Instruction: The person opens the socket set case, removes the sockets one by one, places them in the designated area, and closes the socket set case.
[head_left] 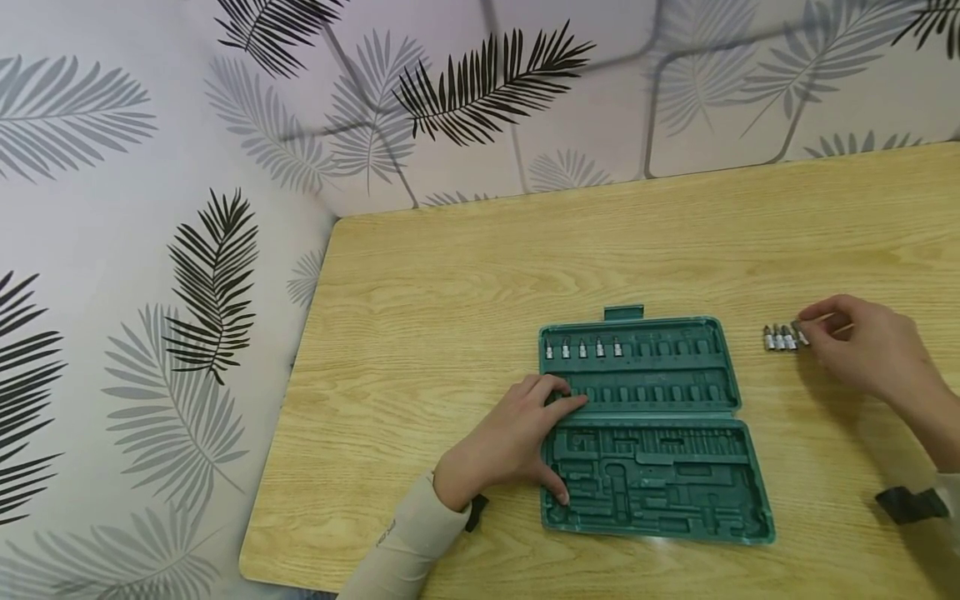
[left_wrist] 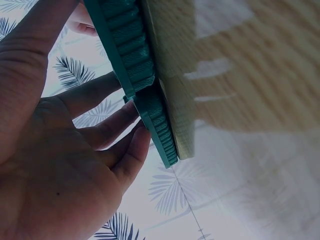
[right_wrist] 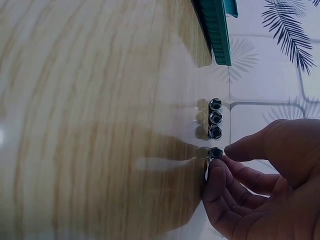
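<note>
On the table lies a green plastic socket case (head_left: 656,412), opened flat, its two halves side by side. Several bit sockets (head_left: 582,348) stand in its upper row at the left. My left hand (head_left: 513,433) rests on the case's left edge, thumb over the near half and fingers spread over the far half. In the left wrist view those fingertips (left_wrist: 131,106) touch the green edge. Right of the case, my right hand (head_left: 862,342) pinches a short metal bit socket (right_wrist: 215,153) between thumb and fingers. Its neighbours, loose bit sockets (head_left: 778,337), stand in a short row.
A green latch (head_left: 624,313) juts from the far edge of the case. The wood-grain table (head_left: 420,333) meets a wall with a leaf pattern (head_left: 495,92) at the back and left. Dark straps (head_left: 911,504) show near both wrists.
</note>
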